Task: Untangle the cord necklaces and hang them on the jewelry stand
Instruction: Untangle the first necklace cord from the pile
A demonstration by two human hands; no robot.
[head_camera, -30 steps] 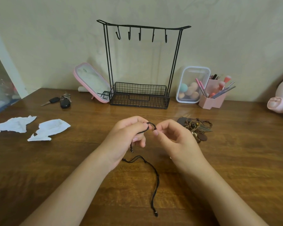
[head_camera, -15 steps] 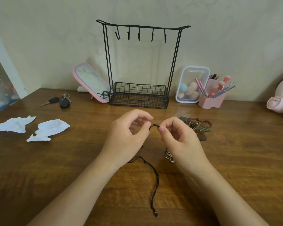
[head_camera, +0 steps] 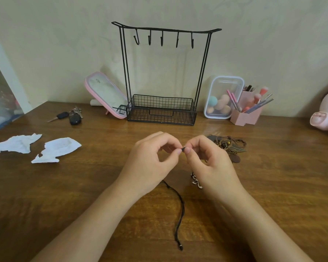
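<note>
I log left hand (head_camera: 150, 163) and right hand (head_camera: 213, 167) each pinching the black cord necklace (head_camera: 180, 216) between fingertips; jewelry stand (head_camera: 161, 118) at table (head_camera: 64, 195) back edge.

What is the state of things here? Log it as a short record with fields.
left hand: pinches the black cord at its upper end
right hand: pinches the same spot, thumb to thumb
cord tail: lies on the table, toward the person
stand: upright by the wall
hooks: five, all bare
pile of necklaces: tangled, behind the right hand
</note>
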